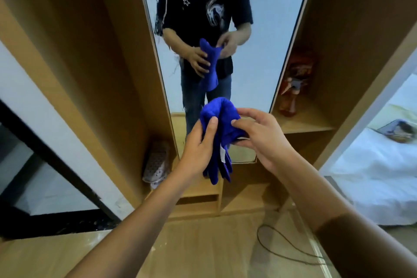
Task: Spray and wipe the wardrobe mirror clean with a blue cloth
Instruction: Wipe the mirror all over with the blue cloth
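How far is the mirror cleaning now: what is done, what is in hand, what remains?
Done: seemingly none; the spray bottle stands on the right shelf. In hand: the left hand and right hand grip the bunched blue cloth, off the glass. Left: wiping; smears show along the mirror left edge.

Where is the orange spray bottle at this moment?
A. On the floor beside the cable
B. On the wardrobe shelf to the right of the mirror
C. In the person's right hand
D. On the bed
B: the spray bottle stands on the wooden shelf just right of the mirror, while both the left hand and the right hand hold only the blue cloth.
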### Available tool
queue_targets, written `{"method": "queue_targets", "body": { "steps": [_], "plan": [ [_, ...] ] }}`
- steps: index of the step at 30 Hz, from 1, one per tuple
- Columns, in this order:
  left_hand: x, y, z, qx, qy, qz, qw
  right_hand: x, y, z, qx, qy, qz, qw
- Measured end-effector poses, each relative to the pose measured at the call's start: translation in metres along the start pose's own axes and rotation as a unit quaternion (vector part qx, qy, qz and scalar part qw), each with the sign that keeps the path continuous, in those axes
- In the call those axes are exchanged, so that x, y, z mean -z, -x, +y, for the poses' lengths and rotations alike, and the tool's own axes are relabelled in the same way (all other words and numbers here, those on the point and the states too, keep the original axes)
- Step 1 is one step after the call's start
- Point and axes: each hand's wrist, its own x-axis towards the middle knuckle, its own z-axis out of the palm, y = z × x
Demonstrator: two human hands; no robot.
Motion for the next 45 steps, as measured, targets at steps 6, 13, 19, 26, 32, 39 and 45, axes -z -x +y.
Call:
{"method": "queue_targets", "body": {
  "steps": [6, 13, 19, 26, 32, 39, 45],
  "plan": [
    [-0.011, -0.035, 0.033, 0.183, 0.116, 0.081, 0.973, 0.045, -0.023, -0.04, 0.033, 0.047, -0.004, 0.998],
    [-0.012, -0.059, 0.061, 0.216, 0.176, 0.086, 0.957, 0.068, -0.04, -0.043, 0.051, 0.02, -0.16, 0.986],
    [-0.011, -0.084, 0.085, 0.17, 0.138, 0.054, 0.974, 0.047, -0.061, -0.044, 0.03, -0.089, -0.082, 0.992],
    [-0.03, -0.105, 0.098, -0.079, -0.08, 0.001, 0.994, 0.02, -0.063, -0.076, -0.023, -0.294, -0.117, 0.948],
    [-0.044, -0.127, 0.114, -0.04, -0.219, -0.039, 0.974, 0.012, -0.066, -0.098, 0.007, -0.377, -0.153, 0.914],
    [-0.012, -0.15, 0.137, -0.067, -0.069, -0.094, 0.991, 0.03, -0.081, -0.103, 0.074, -0.338, -0.093, 0.934],
    [-0.002, -0.162, 0.123, -0.068, -0.146, -0.067, 0.985, 0.042, -0.082, -0.126, 0.069, -0.388, -0.088, 0.915]
  ]
}}
